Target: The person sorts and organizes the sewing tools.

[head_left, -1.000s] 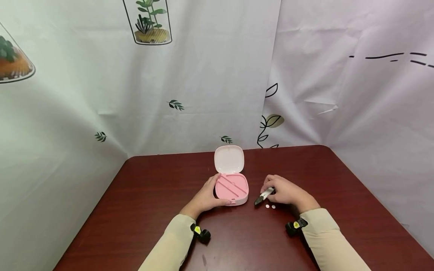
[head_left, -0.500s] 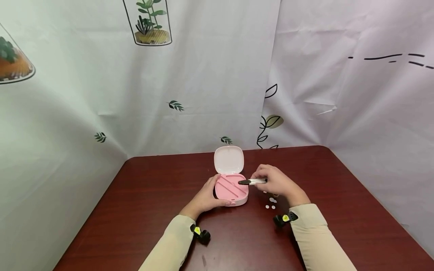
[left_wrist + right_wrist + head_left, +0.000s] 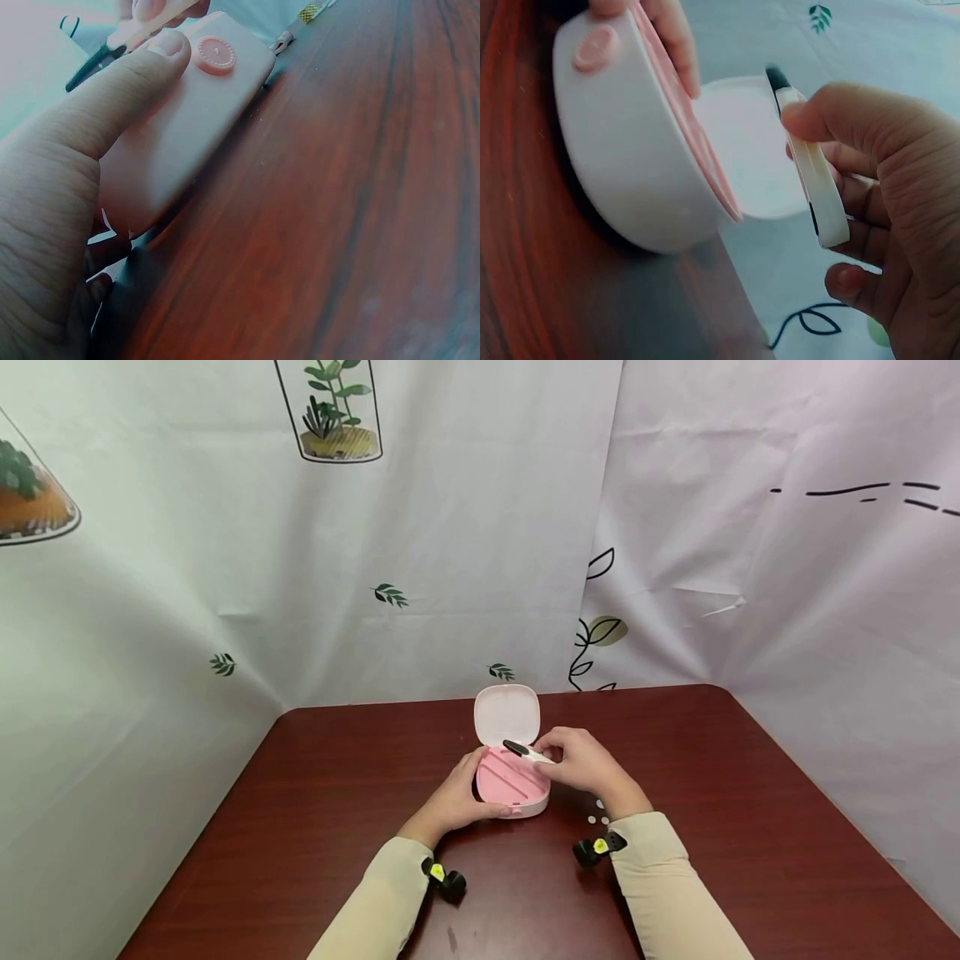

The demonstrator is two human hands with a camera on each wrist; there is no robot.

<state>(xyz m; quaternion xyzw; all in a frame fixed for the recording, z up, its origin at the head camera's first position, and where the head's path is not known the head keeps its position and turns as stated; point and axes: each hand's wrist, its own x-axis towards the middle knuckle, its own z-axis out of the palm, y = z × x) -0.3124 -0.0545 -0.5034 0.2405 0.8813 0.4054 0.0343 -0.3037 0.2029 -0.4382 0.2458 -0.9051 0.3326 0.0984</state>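
Note:
A small box [image 3: 512,810] with a white shell, a pink compartment tray [image 3: 507,779] and a raised lid [image 3: 507,714] stands on the table. My left hand [image 3: 453,797] grips its left side, thumb at the front below the round pink clasp [image 3: 216,55]. My right hand [image 3: 588,768] pinches what look like thread snips [image 3: 817,180], white with a dark pointed end, between thumb and fingers. The snips are held over the tray's back right, dark end toward the lid. Their dark tip also shows beyond the left thumb [image 3: 150,71] in the left wrist view.
Several small white discs, probably buttons [image 3: 592,819], lie on the dark red table [image 3: 360,793] right of the box, partly hidden by the right forearm. A gold dimpled thimble [image 3: 307,13] shows beyond the box. A patterned white curtain [image 3: 450,527] hangs behind.
The right hand has carried the snips left from beside the discs to above the pink tray, turning their dark end toward the lid. The left hand and box have stayed in place.

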